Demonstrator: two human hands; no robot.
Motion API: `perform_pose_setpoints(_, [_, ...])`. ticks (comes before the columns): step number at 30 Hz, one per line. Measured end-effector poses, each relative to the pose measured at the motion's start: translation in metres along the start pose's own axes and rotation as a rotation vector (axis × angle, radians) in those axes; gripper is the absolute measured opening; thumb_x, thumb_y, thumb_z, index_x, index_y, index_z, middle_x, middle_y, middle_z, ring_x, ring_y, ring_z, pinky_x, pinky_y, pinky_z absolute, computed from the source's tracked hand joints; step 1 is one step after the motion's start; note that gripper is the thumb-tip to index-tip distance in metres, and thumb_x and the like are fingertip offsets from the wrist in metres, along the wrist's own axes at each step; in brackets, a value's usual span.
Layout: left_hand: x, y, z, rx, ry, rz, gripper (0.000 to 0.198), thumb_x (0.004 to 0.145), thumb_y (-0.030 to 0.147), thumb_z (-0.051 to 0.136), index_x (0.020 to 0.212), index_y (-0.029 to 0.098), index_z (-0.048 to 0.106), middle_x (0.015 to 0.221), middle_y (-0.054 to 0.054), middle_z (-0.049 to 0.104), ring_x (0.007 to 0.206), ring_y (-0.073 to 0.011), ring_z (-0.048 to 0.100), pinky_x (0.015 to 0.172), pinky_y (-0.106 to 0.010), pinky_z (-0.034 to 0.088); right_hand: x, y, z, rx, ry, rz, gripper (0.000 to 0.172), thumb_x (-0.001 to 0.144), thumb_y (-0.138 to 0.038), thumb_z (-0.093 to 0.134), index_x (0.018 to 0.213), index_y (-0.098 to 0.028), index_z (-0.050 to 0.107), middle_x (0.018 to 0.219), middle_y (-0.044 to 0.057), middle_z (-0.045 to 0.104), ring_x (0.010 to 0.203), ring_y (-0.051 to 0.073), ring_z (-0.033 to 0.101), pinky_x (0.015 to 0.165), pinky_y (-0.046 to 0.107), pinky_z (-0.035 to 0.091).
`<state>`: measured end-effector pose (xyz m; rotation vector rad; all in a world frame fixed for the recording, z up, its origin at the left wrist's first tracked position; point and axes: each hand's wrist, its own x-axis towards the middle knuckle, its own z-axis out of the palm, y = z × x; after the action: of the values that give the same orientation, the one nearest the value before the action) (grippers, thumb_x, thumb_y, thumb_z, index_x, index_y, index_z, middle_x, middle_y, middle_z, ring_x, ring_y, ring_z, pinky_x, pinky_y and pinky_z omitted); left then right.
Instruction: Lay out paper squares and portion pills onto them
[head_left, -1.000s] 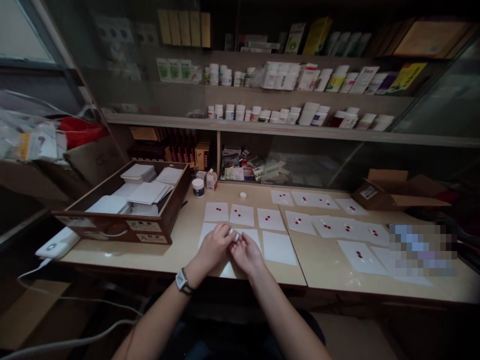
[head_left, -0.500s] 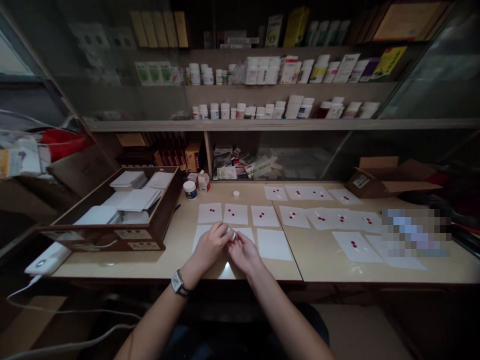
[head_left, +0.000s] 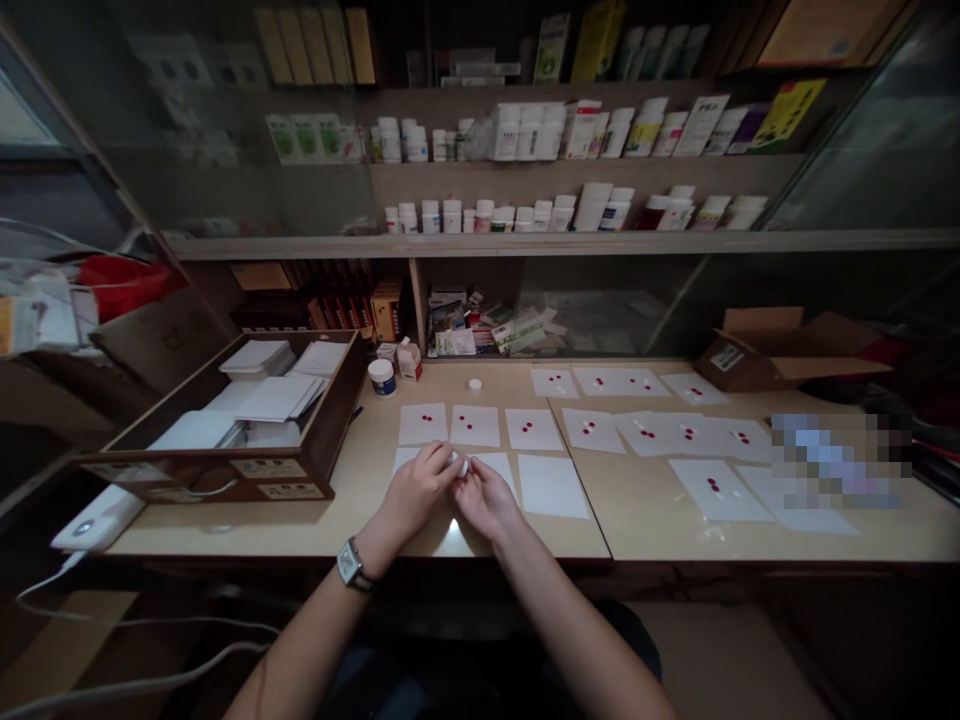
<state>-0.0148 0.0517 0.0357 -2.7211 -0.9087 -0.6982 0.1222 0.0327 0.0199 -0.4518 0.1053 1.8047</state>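
My left hand [head_left: 414, 497] and my right hand [head_left: 487, 503] meet above the front of the table, fingers bent around a small white bottle [head_left: 460, 461]. Most of the bottle is hidden by the fingers. Under and beside the hands lie white paper sheets [head_left: 553, 488], the nearest one on the right bare. Behind them, a row of papers carries red round pills [head_left: 527, 428] in small groups. Farther right, several papers hold red pills together with white ones [head_left: 589, 428]. A loose white cap [head_left: 475, 384] lies on the table beyond my hands.
At left stands a wooden drawer [head_left: 210, 484] with stacked white paper. A white jar with a blue label [head_left: 382, 380] and a small carton [head_left: 409, 360] stand beside it. An open cardboard box [head_left: 739, 355] sits at the back right. Shelves with medicine bottles [head_left: 529, 135] rise behind.
The view has shifted slightly, so the table's things appear a little farther right. Both hands stay together around the small white bottle, with little visible finger movement.
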Motion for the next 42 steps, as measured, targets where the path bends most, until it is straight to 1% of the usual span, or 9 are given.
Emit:
perform_pose_setpoints(6, [0.004,-0.006,0.0,-0.014,-0.008,0.104,0.025,0.09,0.009,0.047,0.11,0.019,0.058,0.106,-0.01,0.061,0.099,-0.0203,0.055,0.076,-0.031,0.052,0.003,0.0,-0.004,-0.002,-0.014,-0.024,0.022,0.088,-0.004,0.043,0.082,-0.014,0.062,0.07,0.003,0.066,0.064,0.009,0.064,0.066,0.016,0.056])
perform_pose_setpoints(13, [-0.001,-0.007,0.003,-0.022,0.07,0.119,0.028,0.089,0.009,0.048,0.114,0.018,0.058,0.112,-0.013,0.06,0.106,-0.0224,0.053,0.082,-0.035,0.052,0.002,0.0,-0.001,-0.003,0.005,-0.018,0.026,0.091,-0.006,0.038,0.085,-0.011,0.062,0.072,0.005,0.068,0.065,0.009,0.065,0.066,0.017,0.057])
perform_pose_setpoints(17, [-0.002,-0.005,-0.002,0.008,0.074,0.143,0.026,0.09,0.011,0.046,0.111,0.019,0.059,0.106,-0.011,0.062,0.1,-0.021,0.056,0.077,-0.033,0.053,0.005,0.0,-0.005,-0.016,-0.002,-0.01,0.024,0.09,-0.005,0.04,0.082,-0.011,0.062,0.069,0.004,0.067,0.063,0.009,0.065,0.065,0.016,0.056])
perform_pose_setpoints(23, [-0.005,0.002,-0.01,0.038,0.122,0.047,0.026,0.09,0.011,0.045,0.107,0.02,0.061,0.109,-0.012,0.061,0.104,-0.0221,0.055,0.076,-0.032,0.053,0.01,0.002,-0.013,-0.042,0.027,-0.064,0.023,0.09,-0.009,0.04,0.092,-0.01,0.063,0.081,0.009,0.071,0.073,0.014,0.069,0.067,0.022,0.058])
perform_pose_setpoints(26, [-0.005,0.008,-0.012,0.061,0.066,0.028,0.023,0.088,0.012,0.049,0.106,0.019,0.061,0.105,-0.012,0.061,0.099,-0.023,0.055,0.074,-0.033,0.053,0.011,0.003,-0.014,-0.04,0.044,-0.054,0.027,0.092,-0.013,0.037,0.095,-0.007,0.063,0.085,0.013,0.071,0.074,0.014,0.07,0.067,0.021,0.058])
perform_pose_setpoints(29, [-0.004,0.014,-0.012,0.061,0.014,0.005,0.023,0.087,0.013,0.051,0.107,0.019,0.06,0.101,-0.011,0.061,0.094,-0.0234,0.055,0.07,-0.033,0.053,0.012,0.006,-0.014,-0.047,0.053,-0.043,0.023,0.09,-0.013,0.041,0.094,-0.006,0.063,0.081,0.012,0.071,0.068,0.013,0.069,0.064,0.019,0.057])
perform_pose_setpoints(35, [-0.001,0.016,-0.012,0.049,0.046,0.046,0.025,0.087,0.012,0.05,0.109,0.019,0.059,0.106,-0.012,0.061,0.1,-0.0246,0.055,0.072,-0.033,0.053,0.009,0.006,-0.005,-0.069,0.056,-0.054,0.028,0.09,-0.014,0.037,0.094,-0.009,0.064,0.08,0.011,0.072,0.073,0.014,0.069,0.064,0.021,0.058])
perform_pose_setpoints(38, [0.0,0.014,-0.012,0.02,0.049,0.03,0.027,0.087,0.011,0.049,0.111,0.019,0.059,0.109,-0.013,0.06,0.103,-0.0246,0.054,0.074,-0.034,0.053,0.007,0.003,-0.003,-0.061,0.046,-0.058,0.028,0.091,-0.014,0.038,0.094,-0.006,0.064,0.082,0.013,0.072,0.072,0.014,0.069,0.063,0.018,0.057])
perform_pose_setpoints(42, [-0.001,0.012,-0.011,-0.038,0.032,-0.011,0.031,0.086,0.008,0.048,0.111,0.021,0.06,0.11,-0.012,0.06,0.105,-0.0238,0.053,0.076,-0.034,0.053,0.006,0.0,-0.004,-0.086,0.017,-0.082,0.026,0.09,-0.014,0.039,0.093,-0.009,0.065,0.087,0.012,0.072,0.075,0.014,0.069,0.066,0.019,0.057])
